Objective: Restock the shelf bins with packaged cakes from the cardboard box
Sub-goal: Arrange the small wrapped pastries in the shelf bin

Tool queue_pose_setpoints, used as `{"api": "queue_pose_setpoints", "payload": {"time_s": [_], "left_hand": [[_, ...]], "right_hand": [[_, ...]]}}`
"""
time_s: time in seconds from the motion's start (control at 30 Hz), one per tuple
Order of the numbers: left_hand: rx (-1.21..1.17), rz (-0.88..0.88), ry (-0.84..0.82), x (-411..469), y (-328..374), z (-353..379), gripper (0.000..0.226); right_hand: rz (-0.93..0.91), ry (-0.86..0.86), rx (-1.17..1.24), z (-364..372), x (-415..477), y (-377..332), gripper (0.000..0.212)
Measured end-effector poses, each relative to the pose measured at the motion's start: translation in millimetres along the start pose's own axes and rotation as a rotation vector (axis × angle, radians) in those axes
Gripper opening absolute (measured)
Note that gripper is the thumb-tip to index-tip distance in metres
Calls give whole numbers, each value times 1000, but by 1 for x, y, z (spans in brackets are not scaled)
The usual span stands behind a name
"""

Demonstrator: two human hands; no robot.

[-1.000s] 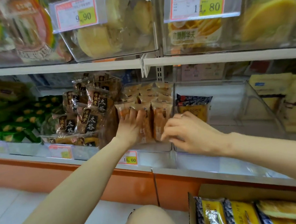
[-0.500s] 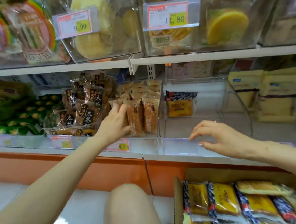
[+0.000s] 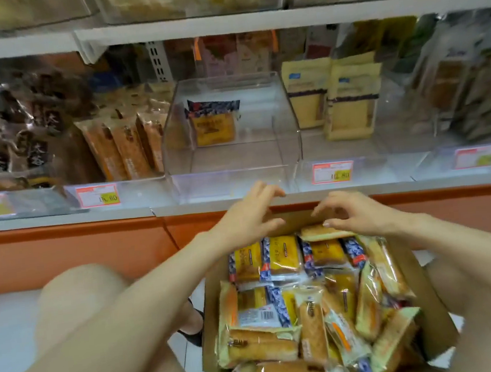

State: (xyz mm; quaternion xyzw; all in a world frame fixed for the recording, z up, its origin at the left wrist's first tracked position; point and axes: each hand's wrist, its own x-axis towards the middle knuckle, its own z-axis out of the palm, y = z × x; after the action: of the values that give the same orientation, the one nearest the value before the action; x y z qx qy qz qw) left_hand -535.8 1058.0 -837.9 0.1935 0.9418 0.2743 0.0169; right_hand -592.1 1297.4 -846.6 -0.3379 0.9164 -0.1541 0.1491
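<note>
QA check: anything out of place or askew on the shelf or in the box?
The middle bin holds one lone pack at its back left; the left bin is full. Cakes at the near end of the box lie jumbled. No spill or damage shows.

Shop aisle, snack section. Price tags (image 3: pixel 97 195) with printed amounts are running along the shelf edge (image 3: pixel 60 220) from 9 to 3 o'clock; clear bins (image 3: pixel 235 184) are holding wrapped baked goods (image 3: pixel 125 150) in rows; an open cardboard box (image 3: pixel 296 220) of packaged cakes (image 3: pixel 282 256) is sitting at 5 o'clock
</note>
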Motion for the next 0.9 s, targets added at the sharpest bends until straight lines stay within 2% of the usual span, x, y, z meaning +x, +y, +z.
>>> {"api": "queue_pose_setpoints", "payload": {"time_s": [0.07,0.17,0.27,0.33,0.47,0.57,0.67,0.77,0.9], "left_hand": [[46,-31,-118,1,5,33,46],[91,-49,-362,-2,4,79,48],[68,-116,-615,-3,-3,111,64],[-29,-202,-707,-2,-2,125,75],[-27,-248,-730,1,3,138,65],[12,-225,-742,1,4,137,57],[-85,-251,-744,-4,0,135,57],[-186,-296,-696,-15,-1,134,58],[-387,-363,-655,-29,-2,138,50]], "right_hand": [[34,-81,-105,16,-3,14,33],[51,-145,-81,33,0,22,34],[71,-317,-165,45,-7,31,37],[103,-417,-188,51,-14,36,38],[138,-459,-95,64,-18,40,39],[169,-464,83,83,-19,38,51],[183,-471,210,101,-17,33,62],[175,-507,216,116,-12,27,71],[265,-572,323,126,-11,23,80]]}}
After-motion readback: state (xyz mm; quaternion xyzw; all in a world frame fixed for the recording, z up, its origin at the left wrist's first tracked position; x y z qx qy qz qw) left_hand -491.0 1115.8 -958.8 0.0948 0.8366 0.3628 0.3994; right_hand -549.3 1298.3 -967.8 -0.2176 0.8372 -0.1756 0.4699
